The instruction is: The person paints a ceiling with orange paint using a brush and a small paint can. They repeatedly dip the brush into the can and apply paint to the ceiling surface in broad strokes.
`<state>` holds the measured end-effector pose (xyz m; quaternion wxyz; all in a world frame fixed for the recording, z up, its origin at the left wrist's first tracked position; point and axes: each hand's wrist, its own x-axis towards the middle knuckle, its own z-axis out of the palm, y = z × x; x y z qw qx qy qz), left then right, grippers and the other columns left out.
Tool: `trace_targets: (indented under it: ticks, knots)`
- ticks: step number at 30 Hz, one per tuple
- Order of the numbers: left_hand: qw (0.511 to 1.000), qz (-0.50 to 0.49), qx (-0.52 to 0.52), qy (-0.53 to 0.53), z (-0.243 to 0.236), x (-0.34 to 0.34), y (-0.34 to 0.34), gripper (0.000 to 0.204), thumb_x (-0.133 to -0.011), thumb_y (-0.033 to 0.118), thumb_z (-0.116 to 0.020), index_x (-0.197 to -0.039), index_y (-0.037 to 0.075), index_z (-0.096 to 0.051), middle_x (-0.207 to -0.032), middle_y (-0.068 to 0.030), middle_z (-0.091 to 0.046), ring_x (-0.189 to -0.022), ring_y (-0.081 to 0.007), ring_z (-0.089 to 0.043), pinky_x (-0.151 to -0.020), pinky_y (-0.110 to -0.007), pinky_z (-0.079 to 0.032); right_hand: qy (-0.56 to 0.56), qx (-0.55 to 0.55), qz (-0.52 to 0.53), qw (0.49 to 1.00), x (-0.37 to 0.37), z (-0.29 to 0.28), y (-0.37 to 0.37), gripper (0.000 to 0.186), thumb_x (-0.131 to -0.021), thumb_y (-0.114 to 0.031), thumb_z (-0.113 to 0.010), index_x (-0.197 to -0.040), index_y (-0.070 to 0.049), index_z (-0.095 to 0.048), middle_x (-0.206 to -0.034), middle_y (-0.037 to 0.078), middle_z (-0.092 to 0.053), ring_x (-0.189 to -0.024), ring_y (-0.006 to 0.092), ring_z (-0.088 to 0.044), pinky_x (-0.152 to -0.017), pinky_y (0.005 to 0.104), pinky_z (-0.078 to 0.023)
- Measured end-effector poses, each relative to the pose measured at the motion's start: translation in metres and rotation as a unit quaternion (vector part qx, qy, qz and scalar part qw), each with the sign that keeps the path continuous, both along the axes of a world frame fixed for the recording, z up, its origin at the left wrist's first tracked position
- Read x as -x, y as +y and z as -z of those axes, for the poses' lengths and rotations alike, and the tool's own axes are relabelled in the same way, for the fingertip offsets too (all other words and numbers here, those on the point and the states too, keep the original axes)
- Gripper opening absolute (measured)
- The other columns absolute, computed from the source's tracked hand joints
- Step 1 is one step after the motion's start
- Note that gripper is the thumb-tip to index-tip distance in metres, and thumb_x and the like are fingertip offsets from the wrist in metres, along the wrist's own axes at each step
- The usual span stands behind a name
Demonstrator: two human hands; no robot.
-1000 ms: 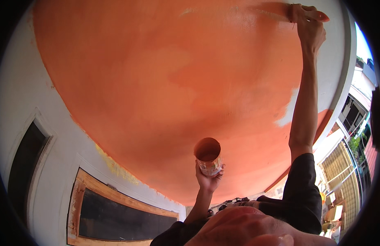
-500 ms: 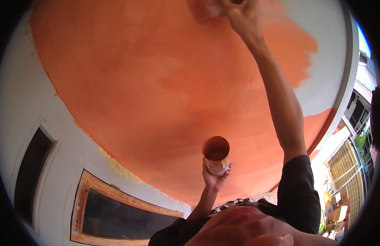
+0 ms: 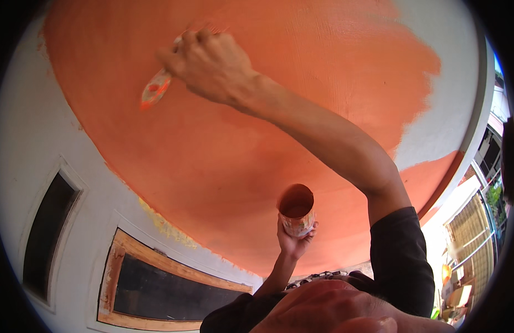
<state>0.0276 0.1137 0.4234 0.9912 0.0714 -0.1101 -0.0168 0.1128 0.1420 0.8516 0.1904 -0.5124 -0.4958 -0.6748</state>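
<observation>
Right hand (image 3: 210,66) fingers grip one brush (image 3: 156,89), apparently on the ceiling (image 3: 301,83); left hand (image 3: 294,240) clasps one cup (image 3: 296,211).

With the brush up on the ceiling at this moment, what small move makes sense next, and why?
Probably sweep the brush in the right hand left toward the ragged orange edge, where white ceiling remains bare. The left hand holds the paint can ready for reloading.

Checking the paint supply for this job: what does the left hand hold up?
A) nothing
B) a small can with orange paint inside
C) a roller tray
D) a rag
B: the left hand grips a small can, its inside coated orange, while the right hand holds a brush.
</observation>
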Motion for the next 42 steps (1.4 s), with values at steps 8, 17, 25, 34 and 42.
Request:
trace_targets:
  ticks: [8, 17, 25, 34, 42]
  knots:
    - [0.999, -0.014, -0.031, -0.001, -0.003, 0.009, -0.007, 0.071, -0.101, 0.063, -0.046, -0.143, 0.005, -0.047, -0.125, -0.0199, -0.056, -0.102, -0.0333, -0.056, -0.073, -0.036, -0.053, 0.211, -0.058, -0.26, 0.941, -0.04, -0.046, -0.059, 0.022, -0.091, -0.013, -0.068, -0.074, 0.0, -0.066, -0.059, 0.006, -0.063, -0.049, 0.018, -0.058, -0.044, 0.0401, -0.043]
    - [1.0, 0.006, -0.013, 0.023, 0.008, 0.009, -0.007, 0.072, -0.098, 0.06, -0.05, -0.143, 0.004, -0.047, -0.129, -0.022, -0.053, -0.104, -0.0332, -0.056, -0.074, -0.036, -0.054, 0.287, -0.496, 0.087, 0.815, -0.192, 0.043, -0.425, 0.043, -0.086, -0.047, -0.067, -0.109, -0.012, -0.077, -0.084, 0.003, -0.077, -0.089, 0.0201, -0.074, -0.087, 0.0378, -0.053]
    - [0.999, 0.024, -0.032, 0.005, -0.005, -0.002, -0.028, 0.072, -0.098, 0.06, -0.05, -0.142, 0.003, -0.047, -0.127, -0.0219, -0.054, -0.104, -0.0329, -0.056, -0.075, -0.035, -0.054, -0.035, -0.11, 0.05, 0.992, -0.09, 0.025, -0.148, 0.032, -0.074, -0.007, -0.072, -0.102, -0.017, -0.063, -0.088, 0.008, -0.068, -0.071, 0.0247, -0.068, -0.051, 0.0375, -0.052]
    - [0.996, 0.038, -0.07, 0.042, -0.017, -0.011, -0.054, 0.071, -0.099, 0.06, -0.048, -0.142, 0.004, -0.047, -0.125, -0.022, -0.054, -0.101, -0.0335, -0.058, -0.073, -0.036, -0.054, 0.259, -0.137, -0.257, 0.921, -0.107, -0.001, -0.202, 0.021, -0.093, -0.015, -0.066, -0.077, -0.004, -0.06, -0.056, 0.011, -0.059, -0.049, 0.0284, -0.057, -0.047, 0.0412, -0.04]
    - [0.995, 0.037, -0.077, 0.053, -0.004, -0.009, -0.049, 0.073, -0.099, 0.062, -0.047, -0.143, 0.004, -0.046, -0.128, -0.0239, -0.053, -0.103, -0.0341, -0.058, -0.074, -0.035, -0.055, 0.278, -0.5, 0.166, 0.803, -0.202, 0.052, -0.453, 0.043, -0.09, -0.054, -0.065, -0.112, -0.019, -0.077, -0.094, 0.004, -0.079, -0.091, 0.0213, -0.075, -0.083, 0.0366, -0.055]
